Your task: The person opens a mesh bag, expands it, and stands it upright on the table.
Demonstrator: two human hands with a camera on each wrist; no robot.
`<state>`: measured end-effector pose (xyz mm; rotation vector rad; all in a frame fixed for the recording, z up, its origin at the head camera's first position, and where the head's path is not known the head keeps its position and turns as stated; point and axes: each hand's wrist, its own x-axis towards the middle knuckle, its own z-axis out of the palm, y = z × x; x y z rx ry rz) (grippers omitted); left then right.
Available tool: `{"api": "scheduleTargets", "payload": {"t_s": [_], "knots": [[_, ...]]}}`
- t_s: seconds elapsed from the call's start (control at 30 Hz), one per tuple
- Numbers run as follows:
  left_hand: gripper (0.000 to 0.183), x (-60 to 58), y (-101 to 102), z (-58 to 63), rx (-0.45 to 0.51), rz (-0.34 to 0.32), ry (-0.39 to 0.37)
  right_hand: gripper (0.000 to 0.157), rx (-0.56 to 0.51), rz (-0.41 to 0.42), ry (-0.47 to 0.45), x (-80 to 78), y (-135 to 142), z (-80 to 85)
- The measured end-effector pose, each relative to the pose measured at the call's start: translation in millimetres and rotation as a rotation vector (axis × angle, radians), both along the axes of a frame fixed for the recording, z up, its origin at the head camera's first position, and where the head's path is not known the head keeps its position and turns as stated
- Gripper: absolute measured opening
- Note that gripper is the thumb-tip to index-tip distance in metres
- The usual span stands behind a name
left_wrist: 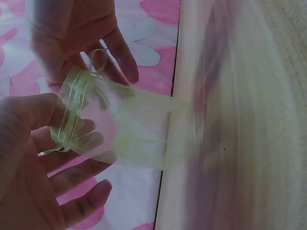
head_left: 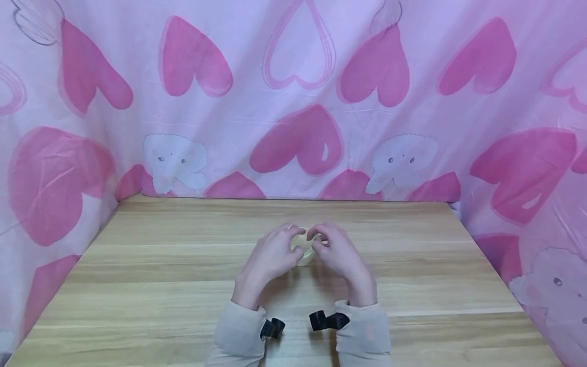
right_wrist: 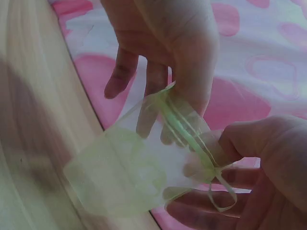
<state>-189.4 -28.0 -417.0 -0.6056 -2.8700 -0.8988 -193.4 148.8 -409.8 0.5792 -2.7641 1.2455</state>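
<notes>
Both hands hold a sheer pale green drawstring pouch (left_wrist: 144,129) by its gathered top, just above the table. My left hand (head_left: 275,252) pinches one side of the mouth between thumb and fingers. On the opposite side, the thumb and fingers of my right hand (head_left: 338,252) grip the top edge. A brighter green ribbon band (right_wrist: 184,129) runs across the pouch below its mouth, and a thin cord loop (right_wrist: 234,195) sticks out by the right hand. The pouch body hangs toward the table, fingers showing through the mesh. A denser pale green patch shows in its lower part.
The wood-grain table (head_left: 151,285) spreads around both hands. A pink curtain (head_left: 293,127) with hearts and white cartoon animals encloses its back and sides. Small black wrist cameras (head_left: 273,329) sit at the beige sleeves (head_left: 238,329).
</notes>
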Motion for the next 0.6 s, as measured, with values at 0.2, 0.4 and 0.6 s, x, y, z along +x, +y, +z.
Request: {"api": "scheduleTargets", "payload": {"t_s": [0.2,0.4,0.6], "knots": [[0.036,-2.5,-5,-2.5,0.049,-0.014,-0.068,0.022,0.029,-0.064,-0.065,-1.1,1,-3.0],[0.034,-5.3,-16,-6.3,0.138,-0.017,-0.078,0.022,0.035,-0.088,-0.083,-1.4,2,-3.1],[0.032,-8.4,-22,-9.1,0.218,-0.059,-0.085,0.017,0.003,-0.099,-0.109,-2.5,3,-4.9]]}}
